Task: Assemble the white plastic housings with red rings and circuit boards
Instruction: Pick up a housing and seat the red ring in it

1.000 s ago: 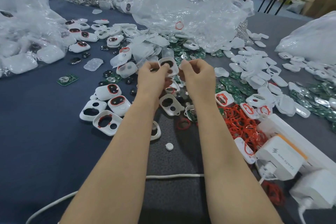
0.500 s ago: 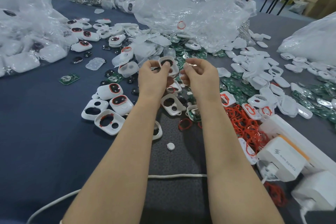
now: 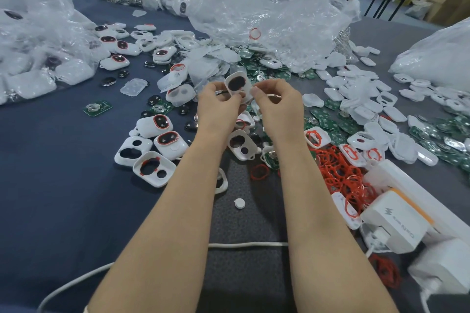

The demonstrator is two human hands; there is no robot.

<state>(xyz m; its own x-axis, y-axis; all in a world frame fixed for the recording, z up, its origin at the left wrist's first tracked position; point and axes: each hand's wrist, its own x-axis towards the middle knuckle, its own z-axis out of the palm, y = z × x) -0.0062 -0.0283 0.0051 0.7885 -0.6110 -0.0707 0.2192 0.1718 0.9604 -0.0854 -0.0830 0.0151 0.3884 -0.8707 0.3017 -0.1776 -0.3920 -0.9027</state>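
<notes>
Few units look finished; many housings, red rings (image 3: 340, 173) and circuit boards (image 3: 328, 124) lie loose on worktop (image 3: 50, 185). Left hand (image 3: 218, 107) and right hand (image 3: 279, 107) pinch one white housing (image 3: 237, 85), raised above the pile.

Soft, even light from overhead fills the scene, and the shadows under the forearms on the table (image 3: 63, 198) are faint. The clear plastic bags (image 3: 259, 7) at the far edge catch pale glare. The wide lens bends the table's edges. The charger (image 3: 442, 272) at the near right corner is blurred.
</notes>
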